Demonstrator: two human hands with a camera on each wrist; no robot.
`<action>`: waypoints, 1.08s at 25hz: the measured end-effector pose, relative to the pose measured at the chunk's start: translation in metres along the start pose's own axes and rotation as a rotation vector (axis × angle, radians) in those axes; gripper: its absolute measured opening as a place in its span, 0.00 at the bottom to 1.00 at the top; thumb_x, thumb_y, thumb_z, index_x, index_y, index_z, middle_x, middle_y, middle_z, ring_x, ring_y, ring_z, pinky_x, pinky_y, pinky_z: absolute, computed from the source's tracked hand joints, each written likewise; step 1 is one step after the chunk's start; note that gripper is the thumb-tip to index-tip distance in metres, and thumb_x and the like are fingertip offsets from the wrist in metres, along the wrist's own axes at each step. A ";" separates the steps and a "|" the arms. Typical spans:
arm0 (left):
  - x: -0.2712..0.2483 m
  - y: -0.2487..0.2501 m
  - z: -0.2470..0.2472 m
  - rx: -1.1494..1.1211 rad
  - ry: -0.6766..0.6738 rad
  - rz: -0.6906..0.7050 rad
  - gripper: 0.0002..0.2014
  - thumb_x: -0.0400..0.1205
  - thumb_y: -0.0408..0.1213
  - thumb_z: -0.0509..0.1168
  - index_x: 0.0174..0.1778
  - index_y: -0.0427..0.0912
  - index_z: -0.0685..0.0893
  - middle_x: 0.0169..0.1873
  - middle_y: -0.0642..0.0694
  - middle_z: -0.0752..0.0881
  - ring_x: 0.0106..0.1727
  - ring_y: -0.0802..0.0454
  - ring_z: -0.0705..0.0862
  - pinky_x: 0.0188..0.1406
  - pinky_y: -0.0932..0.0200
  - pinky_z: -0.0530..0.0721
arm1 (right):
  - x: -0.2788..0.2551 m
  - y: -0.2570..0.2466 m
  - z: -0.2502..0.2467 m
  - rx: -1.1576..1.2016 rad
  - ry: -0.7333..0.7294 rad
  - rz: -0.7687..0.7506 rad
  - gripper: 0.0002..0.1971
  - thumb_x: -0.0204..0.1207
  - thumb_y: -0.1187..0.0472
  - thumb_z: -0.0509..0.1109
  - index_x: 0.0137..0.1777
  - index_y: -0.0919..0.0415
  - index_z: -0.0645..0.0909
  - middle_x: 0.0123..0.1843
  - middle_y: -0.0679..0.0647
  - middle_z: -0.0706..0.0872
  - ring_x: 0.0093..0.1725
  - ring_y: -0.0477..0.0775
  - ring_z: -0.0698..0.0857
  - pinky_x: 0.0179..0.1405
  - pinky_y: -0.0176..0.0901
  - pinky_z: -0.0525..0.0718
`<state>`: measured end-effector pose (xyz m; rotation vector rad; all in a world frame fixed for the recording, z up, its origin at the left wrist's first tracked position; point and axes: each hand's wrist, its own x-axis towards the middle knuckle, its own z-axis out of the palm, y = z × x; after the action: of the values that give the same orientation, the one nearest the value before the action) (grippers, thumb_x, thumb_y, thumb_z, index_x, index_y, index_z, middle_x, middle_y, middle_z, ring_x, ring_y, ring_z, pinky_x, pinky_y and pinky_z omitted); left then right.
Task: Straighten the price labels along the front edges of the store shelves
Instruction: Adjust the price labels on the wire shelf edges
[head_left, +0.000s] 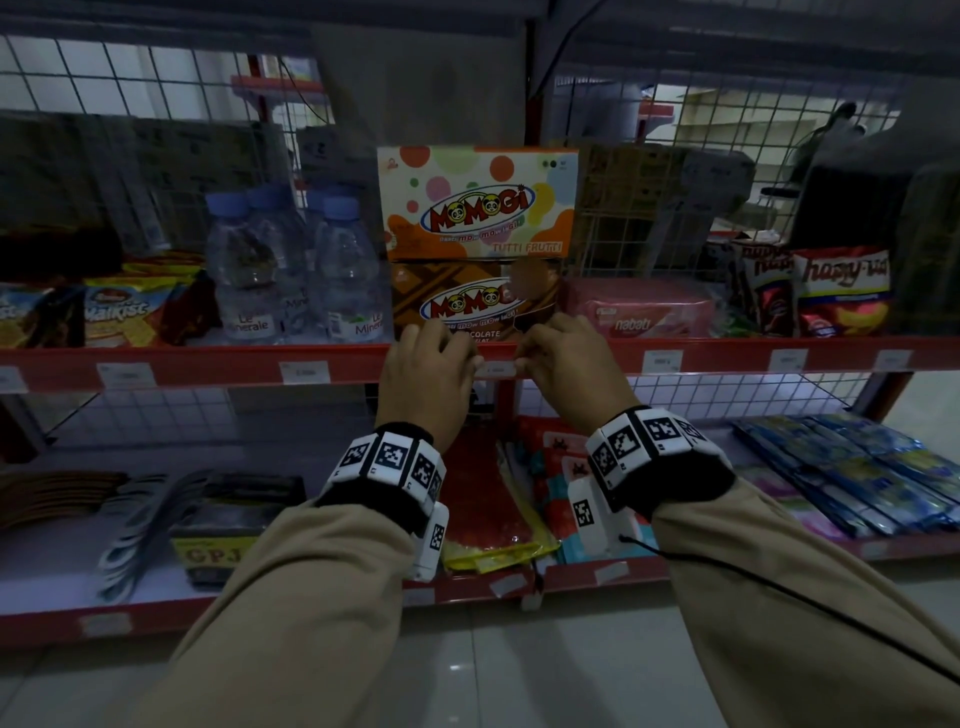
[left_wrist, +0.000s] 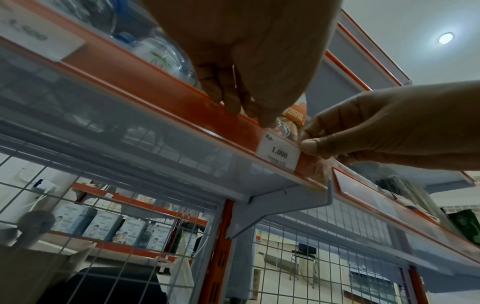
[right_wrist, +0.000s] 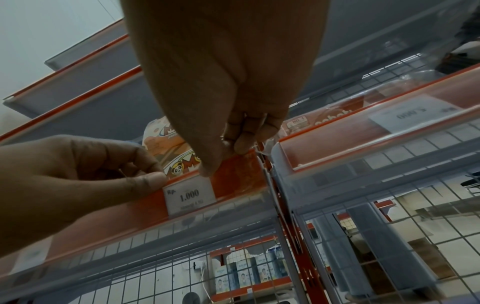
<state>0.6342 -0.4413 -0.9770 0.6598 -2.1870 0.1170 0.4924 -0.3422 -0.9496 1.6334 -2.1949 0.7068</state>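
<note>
A white price label (head_left: 496, 369) reading "1.000" sits in the clear strip of the red shelf rail (head_left: 332, 364), just below the Momogi chocolate box (head_left: 467, 306). My left hand (head_left: 467, 361) pinches the label's left end, thumb in front and fingers curled over the rail top. My right hand (head_left: 522, 361) pinches the right end the same way. The left wrist view shows the label (left_wrist: 279, 153) with the right hand (left_wrist: 309, 142) on its edge and the left hand (left_wrist: 259, 119) on the rail. The right wrist view shows the label (right_wrist: 191, 196) between the left hand (right_wrist: 153, 176) and the right hand (right_wrist: 226, 158).
More price labels (head_left: 304, 371) (head_left: 662, 360) sit along the same rail. Water bottles (head_left: 291, 270), a second Momogi box (head_left: 478, 202), nabati wafers (head_left: 639, 312) and snack bags (head_left: 841, 291) fill this shelf. Packets (head_left: 488, 499) lie on the lower shelf. Wire mesh (head_left: 156, 104) backs the shelves.
</note>
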 end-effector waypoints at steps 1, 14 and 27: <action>-0.001 0.000 0.000 -0.006 0.003 0.004 0.08 0.82 0.39 0.64 0.48 0.38 0.83 0.45 0.40 0.80 0.46 0.41 0.76 0.44 0.47 0.75 | -0.001 0.001 0.000 0.012 0.020 -0.001 0.07 0.78 0.58 0.69 0.53 0.57 0.83 0.54 0.55 0.81 0.56 0.58 0.74 0.55 0.54 0.76; -0.024 -0.003 0.006 0.095 0.010 0.054 0.23 0.75 0.38 0.67 0.68 0.41 0.78 0.61 0.40 0.79 0.63 0.39 0.75 0.58 0.46 0.74 | -0.042 0.029 0.025 0.177 0.302 -0.059 0.05 0.75 0.64 0.72 0.50 0.59 0.84 0.51 0.55 0.80 0.54 0.56 0.75 0.52 0.46 0.74; -0.181 0.041 0.103 0.011 -0.607 0.003 0.25 0.78 0.38 0.61 0.74 0.48 0.70 0.72 0.48 0.71 0.71 0.45 0.69 0.69 0.50 0.65 | -0.208 0.068 0.170 0.467 -0.228 0.347 0.11 0.75 0.67 0.69 0.57 0.60 0.83 0.50 0.56 0.90 0.50 0.55 0.87 0.51 0.45 0.84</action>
<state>0.6362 -0.3610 -1.1739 0.7695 -2.7671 -0.0839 0.4964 -0.2557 -1.2132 1.6105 -2.6653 1.2655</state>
